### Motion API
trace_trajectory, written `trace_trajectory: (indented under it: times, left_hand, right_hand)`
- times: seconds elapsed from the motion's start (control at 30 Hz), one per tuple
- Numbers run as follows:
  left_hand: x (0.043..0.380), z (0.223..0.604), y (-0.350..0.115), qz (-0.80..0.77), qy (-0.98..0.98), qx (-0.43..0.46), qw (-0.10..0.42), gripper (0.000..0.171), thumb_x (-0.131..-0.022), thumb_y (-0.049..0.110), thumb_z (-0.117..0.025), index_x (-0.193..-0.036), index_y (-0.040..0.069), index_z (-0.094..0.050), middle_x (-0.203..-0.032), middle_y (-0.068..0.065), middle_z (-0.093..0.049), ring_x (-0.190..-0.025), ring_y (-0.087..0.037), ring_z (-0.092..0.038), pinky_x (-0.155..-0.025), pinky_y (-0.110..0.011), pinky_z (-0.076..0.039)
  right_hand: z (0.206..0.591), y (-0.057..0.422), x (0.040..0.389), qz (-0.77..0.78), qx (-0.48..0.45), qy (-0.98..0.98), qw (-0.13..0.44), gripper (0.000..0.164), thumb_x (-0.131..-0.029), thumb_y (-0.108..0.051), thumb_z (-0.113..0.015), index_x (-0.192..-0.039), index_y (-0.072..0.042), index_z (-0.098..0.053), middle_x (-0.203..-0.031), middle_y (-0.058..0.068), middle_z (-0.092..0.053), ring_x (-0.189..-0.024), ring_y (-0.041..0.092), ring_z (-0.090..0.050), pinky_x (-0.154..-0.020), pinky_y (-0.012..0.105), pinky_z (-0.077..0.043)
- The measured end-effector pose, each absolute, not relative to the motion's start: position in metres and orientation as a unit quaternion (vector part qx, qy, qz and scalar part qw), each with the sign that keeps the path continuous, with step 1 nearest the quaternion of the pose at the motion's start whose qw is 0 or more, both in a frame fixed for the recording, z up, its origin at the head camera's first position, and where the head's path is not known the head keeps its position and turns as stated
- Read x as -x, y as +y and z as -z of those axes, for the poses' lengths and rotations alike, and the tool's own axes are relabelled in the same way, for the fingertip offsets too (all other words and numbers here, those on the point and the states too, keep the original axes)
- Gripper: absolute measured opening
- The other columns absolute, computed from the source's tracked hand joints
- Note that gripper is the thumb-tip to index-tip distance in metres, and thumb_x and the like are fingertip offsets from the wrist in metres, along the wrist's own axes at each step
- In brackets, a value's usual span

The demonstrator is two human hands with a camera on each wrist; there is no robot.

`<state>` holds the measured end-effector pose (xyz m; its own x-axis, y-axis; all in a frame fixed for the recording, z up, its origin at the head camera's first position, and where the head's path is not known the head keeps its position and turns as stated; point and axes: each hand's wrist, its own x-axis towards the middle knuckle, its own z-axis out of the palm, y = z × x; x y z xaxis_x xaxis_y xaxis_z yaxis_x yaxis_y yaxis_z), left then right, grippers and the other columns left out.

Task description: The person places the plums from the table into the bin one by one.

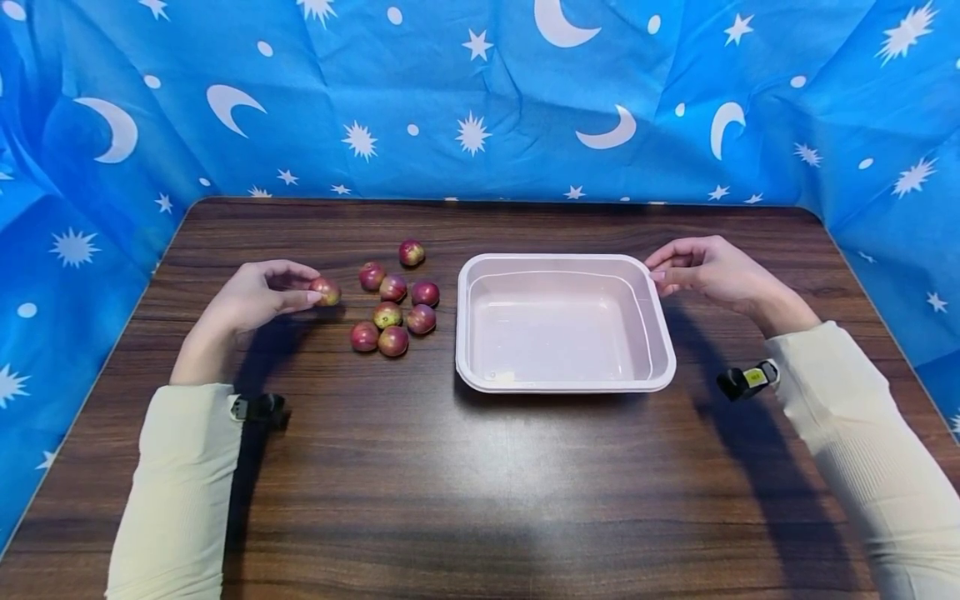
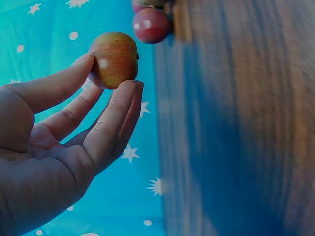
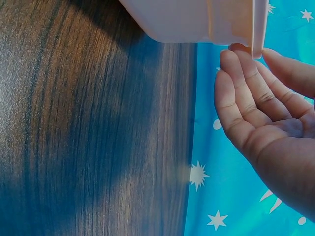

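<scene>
Tabletop (image 1: 480,508), brown wood grain: is spreading out on every side of the plastic tray (image 1: 551,342).

Left sleeve (image 1: 180,492), cream: is covering a forearm, left of the tray and nearer than it.

Right sleeve (image 1: 847,433), cream, matching: is covering the other forearm, right of the tray.

Wrist devices, black, two: one (image 1: 261,411) is sitting at the left cuff, the other (image 1: 742,381), yellow-labelled, at the right cuff, each on its own side of the tray.

Plastic tray, pale, rectangular, rounded corners: is standing on the tabletop, its open side facing up.

Loose fruits (image 1: 393,341), eight, round, red with some yellow: are lying grouped just left of the tray.

Left hand (image 1: 258,298): is pinching one held fruit (image 1: 326,291), red and yellow, between thumb and fingertips, left of the tray, beyond the loose group and apart from it.

Right hand (image 1: 708,271): is pinching the tray's rim near its far right corner, thumb on one side, fingertips on the other.

Blue cloth (image 1: 427,67), white moons, stars and dots: is hanging behind the tray.
</scene>
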<state>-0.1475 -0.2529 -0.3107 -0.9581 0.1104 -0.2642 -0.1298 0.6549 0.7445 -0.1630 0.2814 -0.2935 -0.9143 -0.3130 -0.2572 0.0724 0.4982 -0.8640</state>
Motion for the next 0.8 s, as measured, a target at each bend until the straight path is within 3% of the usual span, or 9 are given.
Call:
trace_trajectory:
  times: [0.27,0.37,0.8]
  left_hand:
    - [0.146,0.298,-0.246,-0.402,0.907,-0.006,0.125,0.043,-0.088,0.027,-0.062,-0.120,0.000,-0.053,-0.107,-0.016,-0.056,-0.080,-0.014,-0.053,-0.066,-0.027,-0.049]
    - [0.146,0.294,-0.241,-0.401,0.908,-0.010,0.122,0.044,-0.087,0.029,-0.062,-0.120,0.001,-0.053,-0.108,-0.016,-0.056,-0.082,-0.015,-0.054,-0.066,-0.025,-0.049]
    - [0.150,0.274,-0.213,-0.428,0.897,-0.026,0.111,0.039,-0.087,0.025,-0.063,-0.118,0.003,-0.055,-0.107,-0.012,-0.056,-0.085,-0.017,-0.055,-0.067,-0.019,-0.049]
  right_hand:
    - [0.292,0.280,0.163,0.477,0.065,0.855,0.193,0.025,-0.089,-0.005,-0.058,-0.111,0.006,-0.055,-0.085,0.004,-0.066,-0.074,0.026,-0.062,-0.043,0.025,-0.041]
    - [0.291,0.280,0.162,0.468,0.063,0.860,0.191,0.026,-0.088,-0.007,-0.060,-0.110,0.005,-0.056,-0.084,0.004,-0.066,-0.073,0.027,-0.062,-0.037,0.028,-0.031]
    - [0.292,0.281,0.163,0.468,0.071,0.860,0.191,0.025,-0.088,-0.009,-0.060,-0.109,0.004,-0.057,-0.085,0.006,-0.066,-0.076,0.031,-0.062,-0.038,0.030,-0.032]
